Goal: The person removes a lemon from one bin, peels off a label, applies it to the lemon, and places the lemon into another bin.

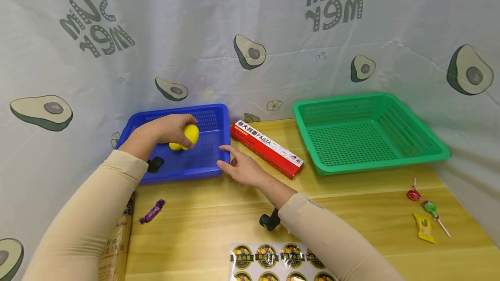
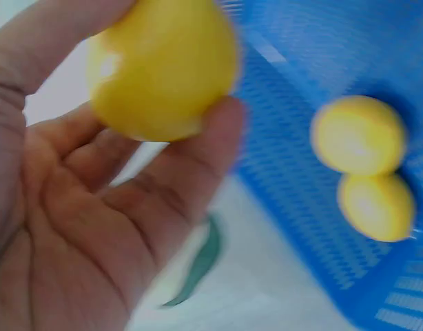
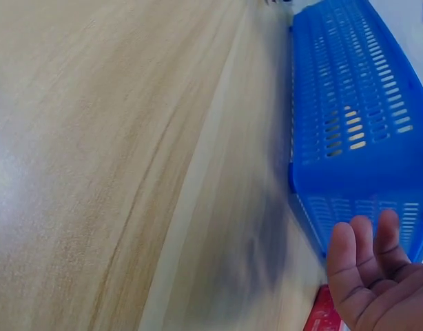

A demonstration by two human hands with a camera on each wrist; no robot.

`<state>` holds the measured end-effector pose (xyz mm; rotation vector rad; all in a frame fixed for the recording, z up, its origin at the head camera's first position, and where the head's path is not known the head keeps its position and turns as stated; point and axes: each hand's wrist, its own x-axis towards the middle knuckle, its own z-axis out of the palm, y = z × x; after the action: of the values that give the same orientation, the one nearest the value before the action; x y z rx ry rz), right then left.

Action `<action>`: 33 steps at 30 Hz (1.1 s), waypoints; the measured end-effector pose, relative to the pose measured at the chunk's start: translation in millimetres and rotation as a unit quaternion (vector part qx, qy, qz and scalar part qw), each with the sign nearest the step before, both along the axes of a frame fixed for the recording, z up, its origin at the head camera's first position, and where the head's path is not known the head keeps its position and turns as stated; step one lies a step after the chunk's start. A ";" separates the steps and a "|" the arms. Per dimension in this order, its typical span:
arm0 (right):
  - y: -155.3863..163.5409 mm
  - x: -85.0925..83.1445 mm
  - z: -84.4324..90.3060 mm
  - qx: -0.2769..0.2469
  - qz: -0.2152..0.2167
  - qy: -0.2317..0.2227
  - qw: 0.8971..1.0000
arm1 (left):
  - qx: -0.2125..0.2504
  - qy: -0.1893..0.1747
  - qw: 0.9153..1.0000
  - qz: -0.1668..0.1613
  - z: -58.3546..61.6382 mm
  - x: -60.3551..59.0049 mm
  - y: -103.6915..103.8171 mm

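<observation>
My left hand point(image 1: 169, 130) grips a yellow lemon point(image 1: 192, 135) above the blue basket point(image 1: 203, 170). In the left wrist view, thumb and fingers curl round this lemon point(image 2: 167, 65). Two more lemons lie touching each other in the basket, an upper lemon point(image 2: 359, 134) and a lower lemon point(image 2: 377, 207); in the head view the left hand partly hides them. At the basket's right rim is my right hand point(image 1: 244, 168), its fingers loosely bent and holding nothing. Whether its fingertips touch the rim I cannot tell.
A red pasta box point(image 1: 267, 148) lies between the blue basket and a green basket point(image 1: 375, 166). Lollipops point(image 1: 429, 207) and a yellow packet point(image 1: 424, 228) are at right. A purple candy point(image 1: 152, 211), a brown package point(image 1: 117, 246) and a sticker sheet point(image 1: 273, 268) lie nearer.
</observation>
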<state>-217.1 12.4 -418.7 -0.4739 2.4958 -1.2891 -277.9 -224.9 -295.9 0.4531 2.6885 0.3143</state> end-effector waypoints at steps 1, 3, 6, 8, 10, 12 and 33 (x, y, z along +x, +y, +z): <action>0.6 -0.3 -0.8 0.001 -0.001 -0.001 1.000 | 0.003 0.006 1.000 0.003 5.8 7.1 -0.2; 1.9 -0.9 -2.1 0.004 -0.003 -0.001 1.000 | 0.010 0.022 1.000 0.011 16.9 22.5 -1.1; 3.8 -2.1 -4.9 0.005 -0.006 0.000 1.000 | 0.044 0.049 0.997 0.042 28.7 48.7 -6.9; 4.7 -2.4 -6.1 0.004 -0.007 -0.002 1.000 | 0.090 0.065 0.991 0.074 30.7 68.0 -14.6; 5.4 -2.7 -7.8 -0.001 -0.007 -0.006 1.000 | 0.143 0.077 0.981 0.107 26.3 88.9 -22.5; 5.8 -2.5 -9.6 -0.005 -0.008 -0.010 1.000 | 0.200 0.078 0.967 0.136 14.8 110.2 -27.2; 122.2 80.3 26.6 -0.010 -0.011 0.104 0.994 | 0.318 -0.015 0.947 0.048 -130.9 169.2 104.3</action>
<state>-136.8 134.6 -392.1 -0.6169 2.6669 -1.3349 -108.7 -120.6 -426.8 0.4857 2.5312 1.2204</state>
